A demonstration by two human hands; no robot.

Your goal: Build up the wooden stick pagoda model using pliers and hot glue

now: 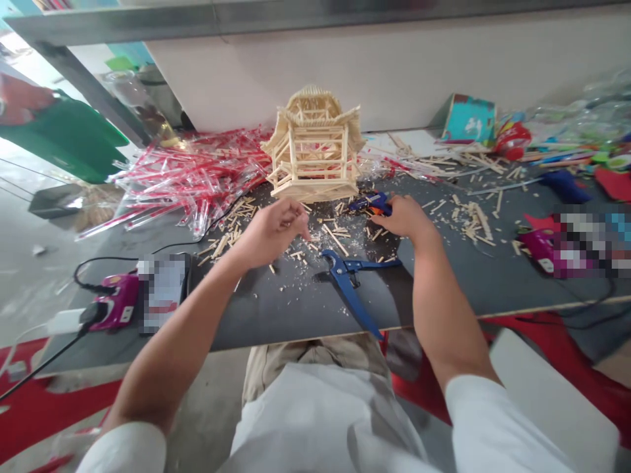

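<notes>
- While the right hand [403, 218] lies over the right end of a blue glue gun [371, 201] with an orange part, its fingers bend down toward the table; whether they are clamped on the tool, I cannot tell.
- The glue gun lies near the front right corner of the wooden model house [323, 157], its long axis running roughly left to right, with the narrow end to the left and the other end at the hand.
- The left hand [276, 231] hangs in front of the house, fingers curled and tips close together; I cannot tell whether anything is pinched between them.
- The house stands upright toward the back of the dark table [276, 309], 1 long face and its left side showing, eave corners turned up.
- Between the 2 forearms lies a blue cutter [352, 292], head to the upper left, handles spread: 1 points right, the other slants down past the near edge.
- Stick scraps [338, 240] surround the tools.
- Clear wrappers with red parts [197, 167] form a heap left of the house; their contents are unclear.
- A turquoise box [470, 119] leans at the back right; its inside is hidden.
- A green bin [64, 141] stands beyond the table's left end, its contents blurred.
</notes>
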